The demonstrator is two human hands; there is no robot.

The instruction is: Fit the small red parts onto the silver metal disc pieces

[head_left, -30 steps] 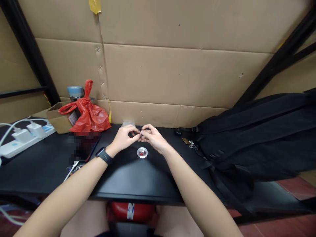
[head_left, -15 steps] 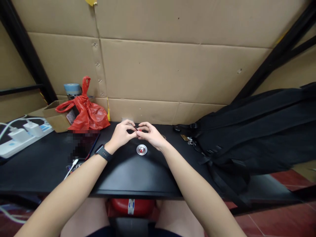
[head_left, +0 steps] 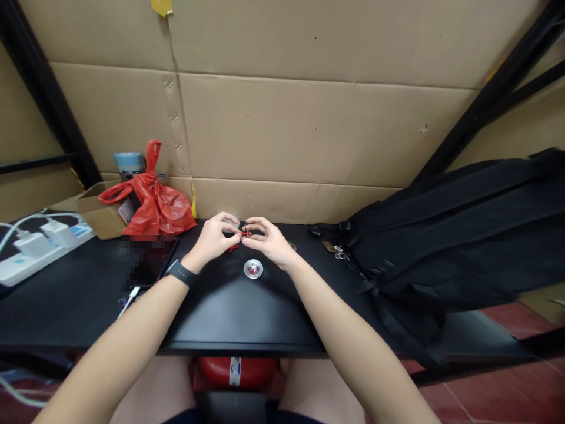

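Note:
In the head view, my left hand (head_left: 215,235) and my right hand (head_left: 270,241) meet above the black table (head_left: 247,318). Between my right thumb and fingers is a small red piece with a thin shiny edge (head_left: 246,232), too small to name. My left thumb and forefinger are pinched at its left side; whether they grip it too is unclear. A shallow round silver dish (head_left: 247,274) with something small and red at its centre lies just below the hands. Several bits of red (head_left: 232,248) lie under my left hand.
On the left are a red plastic bag (head_left: 161,209), a cardboard box (head_left: 99,212), a blue-lidded container (head_left: 129,159) and a white power strip (head_left: 42,253) with plugs. A black backpack (head_left: 459,229) lies on the right. Behind the table stands a cardboard wall (head_left: 282,129).
My hands have parted slightly, the left shifting a little left. The shiny-edged red piece shows more plainly at my right fingers, and red bits now show beneath my left hand.

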